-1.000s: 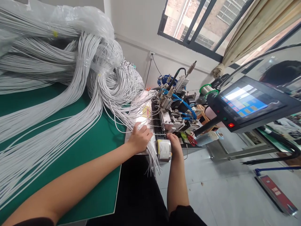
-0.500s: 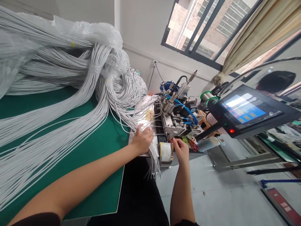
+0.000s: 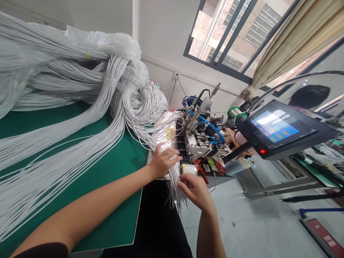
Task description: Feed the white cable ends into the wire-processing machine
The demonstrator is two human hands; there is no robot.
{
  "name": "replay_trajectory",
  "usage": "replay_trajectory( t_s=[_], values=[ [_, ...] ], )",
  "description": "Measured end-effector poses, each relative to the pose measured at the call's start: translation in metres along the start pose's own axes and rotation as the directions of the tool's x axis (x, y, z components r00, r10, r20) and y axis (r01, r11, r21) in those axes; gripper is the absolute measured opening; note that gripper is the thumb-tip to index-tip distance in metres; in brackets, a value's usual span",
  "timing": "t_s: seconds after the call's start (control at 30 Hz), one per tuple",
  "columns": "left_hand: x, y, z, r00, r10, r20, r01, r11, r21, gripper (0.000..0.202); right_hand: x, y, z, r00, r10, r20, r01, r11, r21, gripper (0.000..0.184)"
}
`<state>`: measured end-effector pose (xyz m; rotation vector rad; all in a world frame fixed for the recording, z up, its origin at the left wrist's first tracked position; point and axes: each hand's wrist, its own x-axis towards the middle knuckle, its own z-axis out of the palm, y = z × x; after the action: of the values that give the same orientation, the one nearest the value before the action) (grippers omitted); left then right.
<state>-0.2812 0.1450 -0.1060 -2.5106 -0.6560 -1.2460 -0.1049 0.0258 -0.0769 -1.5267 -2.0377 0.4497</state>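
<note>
A thick bundle of thin white cables [image 3: 174,179] runs across the edge of a white work plate, its loose ends hanging down in front. My left hand [image 3: 164,162] lies over this bundle from above, fingers curved around it beside the machine. At the hanging part, my right hand [image 3: 197,190] has thumb and forefinger brought together at the bundle's right edge; its other fingers are curled, and the exact strand between the tips is hard to make out. Just above the right hand sits a roll with a pale label [image 3: 189,169], partly covered by it.
A bench machine [image 3: 199,139] with blue air hoses stands right of the plate, a touchscreen [image 3: 276,123] beyond it. Red-handled scissors [image 3: 220,167] and red pliers [image 3: 202,172] lie nearby. More cable hanks [image 3: 107,89] cover the green table [image 3: 107,182]. Another person's head [image 3: 310,96] shows behind the screen.
My right hand has moved from the machine's front down and left to the hanging cable ends, uncovering the red pliers. My left hand stays on the bundle, its fingers reaching slightly further right.
</note>
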Motion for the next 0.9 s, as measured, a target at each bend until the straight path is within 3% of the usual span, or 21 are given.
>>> replay_trajectory(
  t_s=[0.1,0.2,0.4,0.6,0.7,0.9],
  values=[
    [-0.001,0.0,-0.002,1.0,0.0,-0.004,0.0,1.0,-0.019,0.035,-0.002,-0.003,0.005,0.995,-0.008,0.102,0.015,0.998,-0.066,0.024],
    [0.001,0.0,-0.005,0.996,0.074,-0.04,-0.075,0.997,-0.031,0.033,-0.005,0.002,0.002,0.992,-0.03,0.119,0.036,0.998,-0.046,0.023],
    [0.004,-0.001,-0.003,0.962,0.268,-0.045,-0.269,0.963,-0.015,0.031,-0.017,0.017,-0.03,0.999,0.025,-0.044,-0.028,0.997,-0.066,0.02],
    [0.006,-0.002,0.0,0.929,0.356,-0.101,-0.359,0.933,-0.019,0.021,-0.035,0.038,-0.06,0.975,0.171,-0.143,-0.159,0.983,0.087,0.019],
    [0.008,-0.001,-0.003,0.914,0.382,-0.14,-0.389,0.921,-0.026,0.02,-0.039,0.054,-0.057,0.934,0.266,-0.24,-0.196,0.939,0.282,0.02],
    [0.005,0.001,-0.002,0.919,0.38,-0.104,-0.385,0.922,-0.028,0.01,-0.023,0.071,-0.031,0.766,0.484,-0.423,-0.087,0.73,0.678,0.022]
  ],
)
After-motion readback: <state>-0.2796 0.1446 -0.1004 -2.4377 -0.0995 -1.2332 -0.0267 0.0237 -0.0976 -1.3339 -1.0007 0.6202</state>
